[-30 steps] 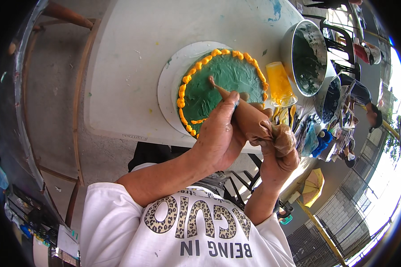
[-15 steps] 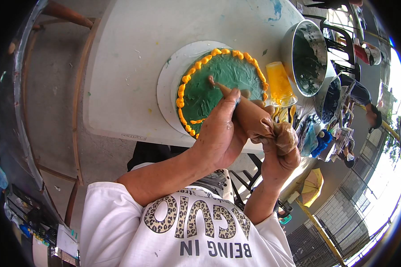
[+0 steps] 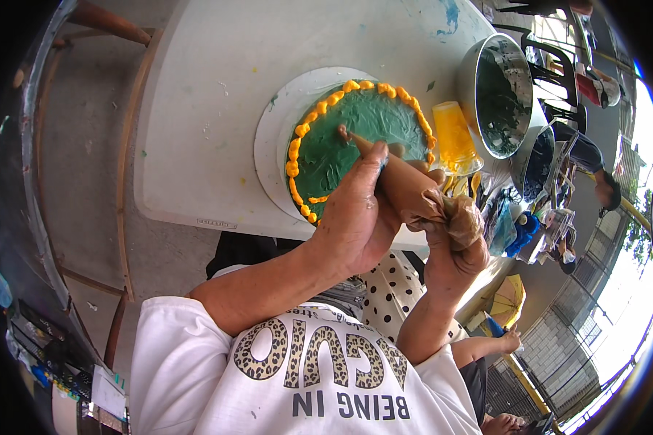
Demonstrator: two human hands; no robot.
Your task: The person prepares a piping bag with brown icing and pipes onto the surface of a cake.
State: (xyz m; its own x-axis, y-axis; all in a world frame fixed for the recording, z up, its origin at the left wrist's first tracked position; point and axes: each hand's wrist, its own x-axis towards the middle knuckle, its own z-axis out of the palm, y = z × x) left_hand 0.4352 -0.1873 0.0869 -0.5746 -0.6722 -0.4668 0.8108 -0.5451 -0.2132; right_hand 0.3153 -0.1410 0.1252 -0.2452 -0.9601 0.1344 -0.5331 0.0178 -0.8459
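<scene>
Brown piping bag [image 3: 406, 185] was gripped by left hand [image 3: 355, 217] and right hand [image 3: 453, 250], nozzle slanted up-left onto green cake [image 3: 348, 138].

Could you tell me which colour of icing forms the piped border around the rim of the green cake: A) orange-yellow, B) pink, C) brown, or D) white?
A: the beads along the edge of the green cake are orange-yellow; the piping bag holds brown icing.
</scene>
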